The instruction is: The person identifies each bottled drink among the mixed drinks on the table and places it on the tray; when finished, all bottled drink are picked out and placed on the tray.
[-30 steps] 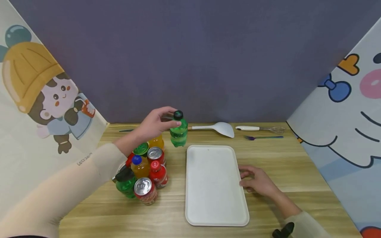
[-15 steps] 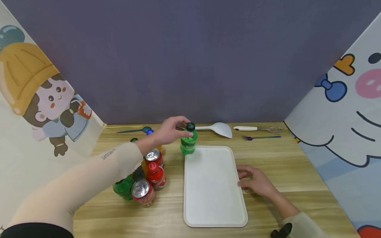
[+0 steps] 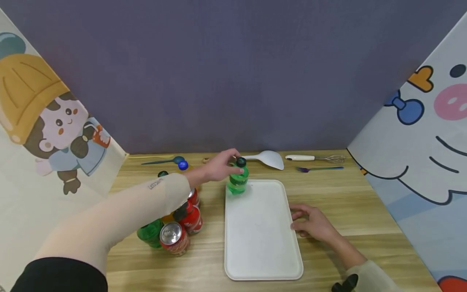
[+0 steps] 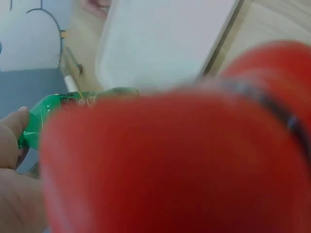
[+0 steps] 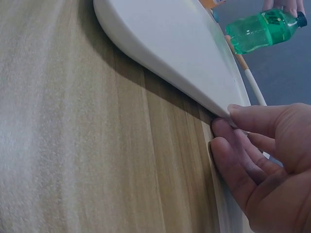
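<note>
My left hand (image 3: pixel 220 166) grips a green plastic soda bottle (image 3: pixel 238 183) by its upper part, just below the black cap. The bottle is upright at the far left corner of a white rectangular tray (image 3: pixel 263 233); whether its base touches the tray, I cannot tell. At the tray's right edge, my right hand (image 3: pixel 315 224) pinches the rim. The right wrist view has the thumb (image 5: pixel 255 119) on top of the rim and fingers below it. Large blurred red shapes (image 4: pixel 146 160) cover much of the left wrist view, partly hiding the green bottle (image 4: pixel 43 114).
Left of the tray, partly under my left forearm, cluster a red-topped can (image 3: pixel 174 238), a red bottle (image 3: pixel 192 221), another green bottle (image 3: pixel 150 233) and others. Along the back lie a dark spoon (image 3: pixel 178 159), a white turner (image 3: pixel 270 159), a whisk (image 3: pixel 330 158) and a fork (image 3: pixel 317 168).
My left hand has carried the green bottle rightward and down, from beside the tray to its far left corner. The right hand has stayed at the tray's edge.
</note>
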Demonstrator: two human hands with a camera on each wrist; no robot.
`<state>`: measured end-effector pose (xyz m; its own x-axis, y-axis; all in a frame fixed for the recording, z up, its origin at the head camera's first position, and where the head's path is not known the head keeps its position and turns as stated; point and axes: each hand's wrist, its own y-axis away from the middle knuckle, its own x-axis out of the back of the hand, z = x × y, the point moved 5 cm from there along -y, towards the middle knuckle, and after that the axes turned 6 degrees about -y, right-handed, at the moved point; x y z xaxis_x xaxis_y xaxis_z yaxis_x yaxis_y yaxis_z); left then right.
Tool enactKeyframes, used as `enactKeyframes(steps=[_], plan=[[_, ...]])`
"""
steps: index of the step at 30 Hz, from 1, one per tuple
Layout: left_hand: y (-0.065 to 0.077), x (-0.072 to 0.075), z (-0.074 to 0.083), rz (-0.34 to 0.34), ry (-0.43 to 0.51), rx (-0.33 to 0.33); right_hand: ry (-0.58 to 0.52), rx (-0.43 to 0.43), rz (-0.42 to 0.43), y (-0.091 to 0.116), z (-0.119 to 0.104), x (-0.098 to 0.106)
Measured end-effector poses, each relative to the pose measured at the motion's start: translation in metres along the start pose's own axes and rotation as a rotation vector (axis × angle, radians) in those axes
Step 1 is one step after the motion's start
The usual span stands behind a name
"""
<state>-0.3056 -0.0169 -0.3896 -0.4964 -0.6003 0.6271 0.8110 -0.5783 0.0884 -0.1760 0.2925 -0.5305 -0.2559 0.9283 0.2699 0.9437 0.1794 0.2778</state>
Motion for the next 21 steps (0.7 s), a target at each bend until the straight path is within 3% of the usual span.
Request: enactKeyframes(steps=[6, 11, 21], plan=[[-0.004, -0.011, 0.004, -0.049, -0.026, -0.001, 0.007, -0.008, 0.005, 0.0, -0.001, 0.0], [-0.007, -0.011, 0.014, -0.075, -0.092, -0.013, 0.008, -0.004, -0.008, -0.001, 0.002, -0.002], [-0.026, -0.017, 0.049, -0.076, -0.142, -0.028, 0.054, -0.039, 0.033, -0.003, 0.003, 0.002]])
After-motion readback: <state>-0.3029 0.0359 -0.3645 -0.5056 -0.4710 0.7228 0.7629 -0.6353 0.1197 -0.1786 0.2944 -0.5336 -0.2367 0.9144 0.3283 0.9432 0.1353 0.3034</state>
